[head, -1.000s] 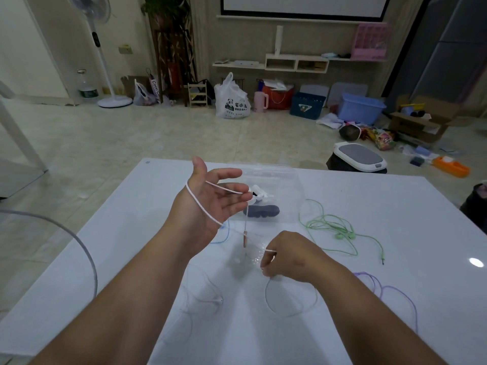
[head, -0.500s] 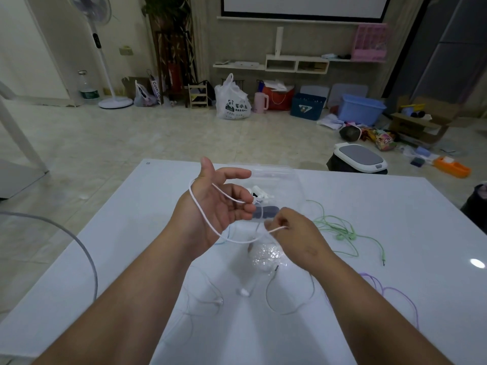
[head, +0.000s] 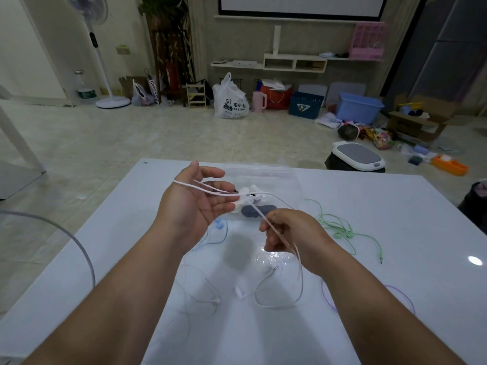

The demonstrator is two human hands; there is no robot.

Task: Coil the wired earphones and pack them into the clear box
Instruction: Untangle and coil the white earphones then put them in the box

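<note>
My left hand is raised palm-up over the white table, fingers spread, with the white earphone cable looped around it. My right hand pinches the same cable just right of the left hand, and the slack hangs down in a loop onto the table. An earbud of that set lies below. The clear box stands open behind my hands, with white and dark items inside.
Green earphones lie tangled to the right. A purple cable shows by my right forearm and blue earbuds under my left hand. A grey cable arcs past the table's left edge. Clutter covers the floor beyond.
My right hand carried the cable up and around my left hand, adding a turn, then drew back down to the right. The left hand rose slightly.
</note>
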